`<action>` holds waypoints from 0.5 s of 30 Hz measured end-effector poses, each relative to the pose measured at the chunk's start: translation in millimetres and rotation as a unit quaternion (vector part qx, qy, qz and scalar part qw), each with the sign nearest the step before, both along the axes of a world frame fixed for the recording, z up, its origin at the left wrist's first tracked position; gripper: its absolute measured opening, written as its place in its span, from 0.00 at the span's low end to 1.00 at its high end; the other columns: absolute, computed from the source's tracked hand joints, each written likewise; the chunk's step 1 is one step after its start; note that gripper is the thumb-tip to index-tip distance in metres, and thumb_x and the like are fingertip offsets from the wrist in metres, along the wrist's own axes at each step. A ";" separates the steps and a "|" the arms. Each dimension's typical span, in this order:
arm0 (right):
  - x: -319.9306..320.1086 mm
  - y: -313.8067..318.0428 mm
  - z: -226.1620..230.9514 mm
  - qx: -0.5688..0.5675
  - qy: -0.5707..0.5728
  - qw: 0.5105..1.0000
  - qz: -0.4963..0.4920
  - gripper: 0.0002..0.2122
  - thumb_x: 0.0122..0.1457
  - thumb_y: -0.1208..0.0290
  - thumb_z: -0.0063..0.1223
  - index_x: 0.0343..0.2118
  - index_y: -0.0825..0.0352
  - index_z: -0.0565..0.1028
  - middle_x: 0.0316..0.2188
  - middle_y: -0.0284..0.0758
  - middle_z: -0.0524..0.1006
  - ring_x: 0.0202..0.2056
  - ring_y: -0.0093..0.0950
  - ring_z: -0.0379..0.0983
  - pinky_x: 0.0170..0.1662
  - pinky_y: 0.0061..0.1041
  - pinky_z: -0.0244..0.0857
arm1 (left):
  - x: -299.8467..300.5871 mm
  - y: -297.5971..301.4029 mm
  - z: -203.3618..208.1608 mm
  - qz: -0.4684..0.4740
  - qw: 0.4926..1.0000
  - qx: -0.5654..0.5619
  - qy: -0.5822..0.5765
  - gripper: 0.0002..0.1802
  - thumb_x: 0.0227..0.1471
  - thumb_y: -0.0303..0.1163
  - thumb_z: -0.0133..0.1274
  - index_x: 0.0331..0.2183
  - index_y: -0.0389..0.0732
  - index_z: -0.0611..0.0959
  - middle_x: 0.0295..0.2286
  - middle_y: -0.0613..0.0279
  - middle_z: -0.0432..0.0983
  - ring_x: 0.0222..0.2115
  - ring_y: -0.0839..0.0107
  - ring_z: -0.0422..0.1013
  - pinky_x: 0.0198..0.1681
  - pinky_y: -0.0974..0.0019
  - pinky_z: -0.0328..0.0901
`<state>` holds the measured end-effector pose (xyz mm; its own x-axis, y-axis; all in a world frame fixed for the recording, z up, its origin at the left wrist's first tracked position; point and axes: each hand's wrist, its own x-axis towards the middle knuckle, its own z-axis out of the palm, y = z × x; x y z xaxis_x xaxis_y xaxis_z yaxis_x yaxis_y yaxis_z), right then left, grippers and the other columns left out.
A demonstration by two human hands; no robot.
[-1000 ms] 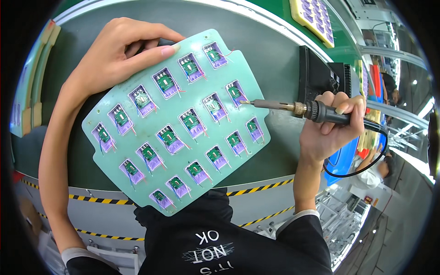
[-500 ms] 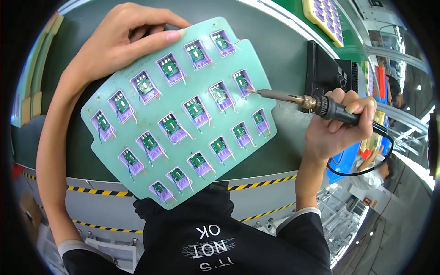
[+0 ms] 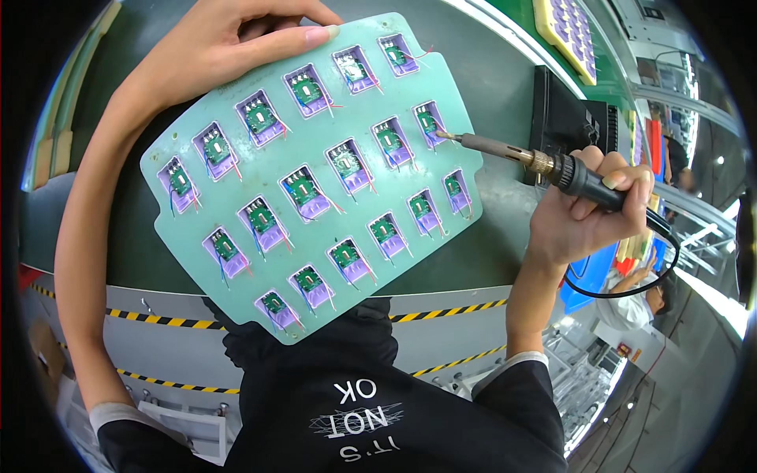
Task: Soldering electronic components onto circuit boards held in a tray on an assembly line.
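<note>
My left hand point(image 3: 229, 47) grips the upper left edge of a pale green tray point(image 3: 272, 185), its thumb on the face and the other fingers curled behind. The tray is tilted and has rows of cut-outs. Each holds a purple housing with a small green circuit board point(image 3: 302, 189) and thin red and blue wires. In my right hand point(image 3: 587, 205) is a soldering iron point(image 3: 544, 162), its black handle wrapped by the fingers. The iron's tip is over the housing point(image 3: 430, 124) in the middle row's right end; whether it touches, I cannot tell.
Beyond the iron stands a black device point(image 3: 556, 118) on the dark green bench point(image 3: 481, 55). A cream tray with purple parts point(image 3: 568, 35) lies at the far right. Stacked boards point(image 3: 63, 118) stand at the left. Another person point(image 3: 631, 303) is at the right, by a blue bin point(image 3: 583, 280).
The green tray and my left hand have shifted up slightly in the picture. The soldering iron's tip has moved a little up and right, staying by the same housing.
</note>
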<state>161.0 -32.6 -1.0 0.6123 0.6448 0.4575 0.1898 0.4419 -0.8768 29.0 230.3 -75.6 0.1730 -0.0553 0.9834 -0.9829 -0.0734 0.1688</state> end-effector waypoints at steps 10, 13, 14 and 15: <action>2.9 0.5 4.6 0.005 -0.035 0.998 -0.048 0.13 0.59 0.63 0.38 0.19 0.62 0.64 0.09 0.25 0.56 0.08 0.13 0.44 0.16 0.14 0.44 | -51.9 -6.8 25.6 0.302 0.761 0.195 0.540 0.16 0.52 0.35 0.45 0.36 0.33 0.79 0.20 0.61 0.72 0.18 0.80 0.64 0.19 0.76 0.54; 2.7 -0.1 5.2 0.003 -0.049 0.997 -0.057 0.13 0.59 0.63 0.37 0.19 0.62 0.64 0.09 0.25 0.56 0.08 0.13 0.44 0.16 0.14 0.44 | -52.5 -6.3 26.3 0.305 0.752 0.193 0.552 0.16 0.52 0.36 0.45 0.36 0.33 0.79 0.20 0.61 0.72 0.18 0.80 0.64 0.19 0.76 0.54; 2.8 -0.1 4.8 0.003 -0.049 0.997 -0.058 0.13 0.59 0.63 0.37 0.19 0.62 0.64 0.09 0.25 0.56 0.08 0.13 0.44 0.16 0.14 0.44 | -52.2 -6.0 25.8 0.303 0.755 0.192 0.549 0.17 0.53 0.36 0.45 0.36 0.33 0.79 0.20 0.61 0.72 0.18 0.80 0.64 0.19 0.76 0.54; 3.0 0.5 4.2 0.006 -0.058 0.996 -0.067 0.13 0.59 0.63 0.37 0.19 0.62 0.63 0.09 0.25 0.56 0.08 0.13 0.44 0.16 0.14 0.44 | -52.1 -5.8 25.5 0.302 0.757 0.190 0.547 0.17 0.53 0.36 0.44 0.36 0.33 0.79 0.20 0.61 0.72 0.17 0.80 0.64 0.19 0.76 0.53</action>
<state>164.1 -32.2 3.2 0.6354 0.5556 0.5363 0.3465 0.4155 -0.8410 -23.2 224.5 -50.1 0.9792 0.1158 0.1668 -0.0382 -0.7016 0.7115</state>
